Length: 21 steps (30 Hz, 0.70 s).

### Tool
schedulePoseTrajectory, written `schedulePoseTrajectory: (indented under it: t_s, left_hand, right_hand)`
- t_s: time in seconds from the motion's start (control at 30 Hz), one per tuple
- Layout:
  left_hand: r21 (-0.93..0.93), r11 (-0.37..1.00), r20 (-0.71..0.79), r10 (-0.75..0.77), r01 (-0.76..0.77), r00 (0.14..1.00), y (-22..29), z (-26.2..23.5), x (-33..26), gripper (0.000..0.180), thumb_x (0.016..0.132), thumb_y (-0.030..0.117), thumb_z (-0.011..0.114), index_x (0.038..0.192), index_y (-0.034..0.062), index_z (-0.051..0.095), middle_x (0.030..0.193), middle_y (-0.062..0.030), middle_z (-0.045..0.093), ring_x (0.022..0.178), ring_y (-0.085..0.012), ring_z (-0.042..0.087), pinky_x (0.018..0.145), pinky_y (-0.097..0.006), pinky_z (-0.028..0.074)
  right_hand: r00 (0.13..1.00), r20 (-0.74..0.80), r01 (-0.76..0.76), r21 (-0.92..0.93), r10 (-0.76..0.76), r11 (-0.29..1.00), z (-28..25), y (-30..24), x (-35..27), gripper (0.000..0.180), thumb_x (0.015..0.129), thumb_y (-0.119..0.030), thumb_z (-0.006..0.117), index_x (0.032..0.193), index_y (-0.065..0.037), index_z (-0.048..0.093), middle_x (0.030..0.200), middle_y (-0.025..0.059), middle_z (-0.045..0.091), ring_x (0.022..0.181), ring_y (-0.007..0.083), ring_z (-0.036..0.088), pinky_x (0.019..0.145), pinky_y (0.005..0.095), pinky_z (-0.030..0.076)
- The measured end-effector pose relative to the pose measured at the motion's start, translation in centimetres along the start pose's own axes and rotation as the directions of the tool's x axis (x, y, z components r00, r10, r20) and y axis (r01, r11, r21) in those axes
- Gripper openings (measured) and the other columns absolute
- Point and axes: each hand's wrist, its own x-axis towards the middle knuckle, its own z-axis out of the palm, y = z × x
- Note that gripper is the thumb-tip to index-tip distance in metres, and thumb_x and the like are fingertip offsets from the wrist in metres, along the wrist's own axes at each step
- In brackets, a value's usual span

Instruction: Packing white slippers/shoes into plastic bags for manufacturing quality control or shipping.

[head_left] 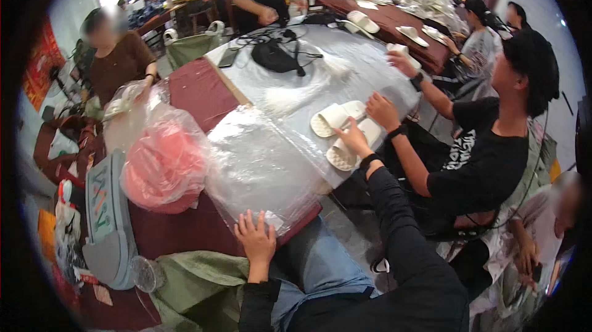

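Note:
My left hand [256, 237] lies with spread fingers on the near edge of a clear plastic sheet or bag [259, 165]. My right hand [354, 139] reaches over a pair of white slide sandals at the table's right edge. Its thumb and forefinger are apart, next to the farther slide [327, 120]. The nearer slide [341, 155] is partly covered by this hand, and whether the fingers touch it I cannot tell. Close by on the right hovers a co-worker's hand [382, 110]. That person's other hand [402, 63] is at another white slide [402, 53].
A pink bundle in clear plastic [166, 165] sits left of the sheet. Beyond it stands a grey-blue stool [106, 227]. A black pouch [274, 55], cables and a phone [228, 57] lie on the far table. Green cloth [197, 282] hangs near my left arm. Several people surround the tables.

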Motion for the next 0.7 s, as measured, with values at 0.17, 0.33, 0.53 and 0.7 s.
schedulePoseTrajectory:
  t_s: [0.17, 0.33, 0.53, 0.7]
  left_hand:
    - [-0.004, 1.000, -0.038, 0.022, -0.022, 0.999, 0.4, 0.5, 0.2, 0.044, 0.084, 0.033, 0.058, 0.123, 0.0135, 0.056, 0.133, -0.0183, 0.043, 0.127, -0.0388, 0.034, 0.104, -0.056, 0.024]
    - [0.013, 1.000, -0.004, -0.029, 0.029, 1.000, -0.8, -0.4, -0.3, 0.046, 0.084, 0.032, 0.058, 0.126, 0.0142, 0.054, 0.136, -0.0177, 0.041, 0.129, -0.0380, 0.032, 0.105, -0.055, 0.022]
    - [0.175, 0.984, 0.006, -0.024, 0.022, 1.000, 1.4, -1.3, 1.1, 0.040, 0.085, 0.028, 0.057, 0.122, 0.0148, 0.057, 0.136, -0.0172, 0.043, 0.129, -0.0385, 0.034, 0.105, -0.058, 0.022]
    - [0.009, 0.982, 0.129, 0.188, -0.191, 0.974, 1.0, -0.7, 2.1, 0.033, 0.087, 0.023, 0.053, 0.119, 0.0168, 0.060, 0.135, -0.0110, 0.046, 0.130, -0.0322, 0.036, 0.105, -0.056, 0.024]
  right_hand:
    - [0.983, 0.016, 0.181, 0.137, -0.185, 0.974, -1.1, 2.0, 2.4, 0.048, 0.071, -0.031, 0.077, 0.100, 0.003, 0.058, 0.087, 0.0180, 0.065, 0.081, 0.0240, 0.062, 0.072, 0.0337, 0.048]
    - [0.986, 0.105, -0.006, 0.799, -0.130, 0.601, -4.3, -4.8, -4.0, 0.018, 0.078, -0.014, 0.073, 0.082, -0.002, 0.061, 0.074, 0.0054, 0.064, 0.062, 0.0100, 0.059, 0.055, 0.0230, 0.047]
    - [0.849, 0.433, -0.210, 0.802, -0.302, 0.558, -6.8, -6.1, -16.0, 0.019, 0.090, -0.019, 0.055, 0.092, -0.001, 0.059, 0.080, 0.0048, 0.063, 0.067, 0.0112, 0.060, 0.061, 0.0240, 0.049]
    - [0.666, 0.733, -0.648, 0.661, -0.141, 0.378, -6.2, -3.4, -23.2, 0.028, 0.096, -0.023, 0.044, 0.106, -0.001, 0.057, 0.084, 0.0052, 0.066, 0.067, 0.0096, 0.062, 0.063, 0.0218, 0.050]
